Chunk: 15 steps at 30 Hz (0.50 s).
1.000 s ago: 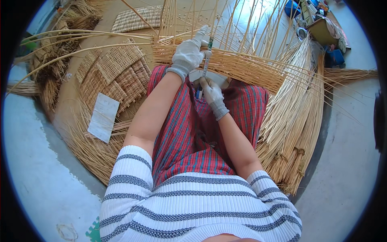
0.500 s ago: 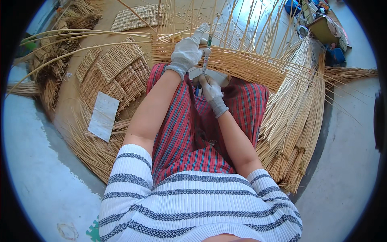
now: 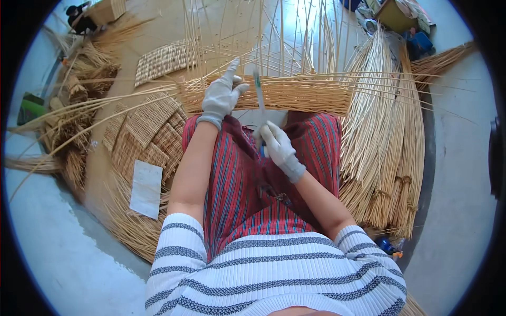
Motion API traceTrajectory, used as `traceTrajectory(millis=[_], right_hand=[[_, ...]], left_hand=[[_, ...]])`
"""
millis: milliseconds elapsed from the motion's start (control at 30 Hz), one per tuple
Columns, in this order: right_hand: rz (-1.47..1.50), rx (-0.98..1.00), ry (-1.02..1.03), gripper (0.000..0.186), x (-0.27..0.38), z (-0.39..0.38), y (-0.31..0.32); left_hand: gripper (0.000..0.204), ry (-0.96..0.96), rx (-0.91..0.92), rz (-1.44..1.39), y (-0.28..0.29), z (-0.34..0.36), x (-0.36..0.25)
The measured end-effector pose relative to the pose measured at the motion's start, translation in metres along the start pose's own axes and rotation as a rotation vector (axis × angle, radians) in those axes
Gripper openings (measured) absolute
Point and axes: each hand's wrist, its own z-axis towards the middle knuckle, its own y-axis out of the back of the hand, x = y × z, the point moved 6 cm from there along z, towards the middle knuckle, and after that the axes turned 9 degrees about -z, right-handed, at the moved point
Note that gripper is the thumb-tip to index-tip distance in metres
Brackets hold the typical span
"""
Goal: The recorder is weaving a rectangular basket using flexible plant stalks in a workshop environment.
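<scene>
A long, low woven wicker piece (image 3: 305, 94) lies across my knees, with thin upright stakes rising from its far side. My left hand (image 3: 219, 100), in a pale glove, rests against the left part of the weave. Its index finger and thumb are stretched apart, while the other fingers are partly hidden. Between my knees, my gloved right hand (image 3: 276, 147) is closed on a tape measure; a bit of its blue body shows beneath the fingers. The pale tape (image 3: 260, 97), blurred by motion, stands out toward the weave, its greenish far end free of my left hand.
Woven mats (image 3: 150, 124) are stacked at the left under a pale sheet (image 3: 146, 188). Bundled pale rods (image 3: 377, 158) lie at the right, and brown straw bundles (image 3: 79, 121) at the far left. Long loose rods jut from both ends of the wicker piece. A dark-clothed person (image 3: 79, 20) is at the upper left.
The tape's far end has left my left hand's thumb. My right hand has drawn back toward me with the tape measure. The view has shifted and the wicker piece now appears more level.
</scene>
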Motion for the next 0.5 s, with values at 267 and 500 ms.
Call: traceTrajectory(millis=[267,500], right_hand=[[-0.964,0.281,-0.170,0.035,0.012,-0.188,0.041],[-0.906,-0.297,0.290,0.036,0.043,-0.214,0.114]], left_hand=[[0.087,-0.024,0.060,0.162,-0.006,0.000,-0.013],[0.085,-0.188,0.005,0.153,-0.005,0.007,0.018]])
